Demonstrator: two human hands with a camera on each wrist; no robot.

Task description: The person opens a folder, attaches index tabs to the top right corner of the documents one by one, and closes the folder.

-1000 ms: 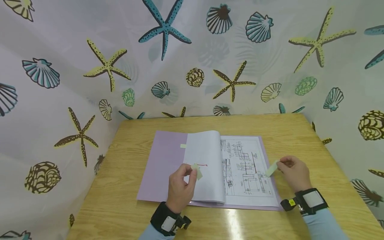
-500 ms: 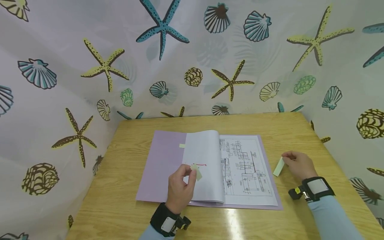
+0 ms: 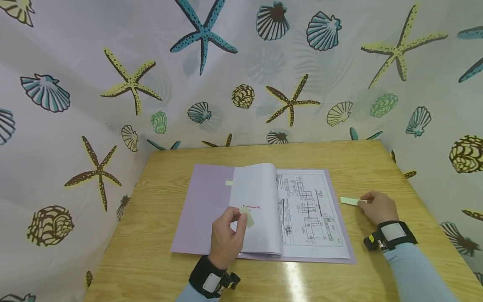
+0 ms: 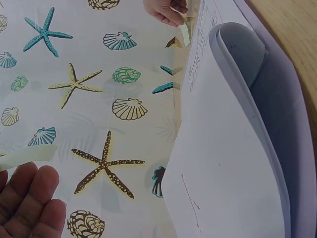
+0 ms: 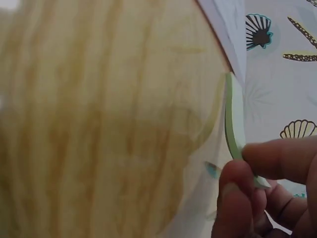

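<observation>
The right hand (image 3: 380, 209) has drawn the green pad (image 3: 349, 201) away from the open folder (image 3: 203, 209): a second ago the pad overlapped the folder's right edge; now it is just beyond that edge, turned so its free end points back toward the folder. Whether the pad touches the surface (image 3: 158, 188) I cannot tell. The left hand (image 3: 227, 237) has stayed over the folder's left page (image 3: 260, 184), with a pale slip (image 3: 249, 220) in its fingers. For the work, I judge this means the pad is being put aside while the slip is kept ready, not yet stuck down.

Both grips are closed: the right is clamped on the far end of the pad, the left pinches the slip.

Counted: one folder, one pad, one held slip, two hands, and one pale tab (image 3: 229, 183) at the outer border of the folder's left page. One red line (image 3: 253, 206) marks that page; the folder's right page (image 3: 332, 251) bears printed drawings, too fine to count.
</observation>
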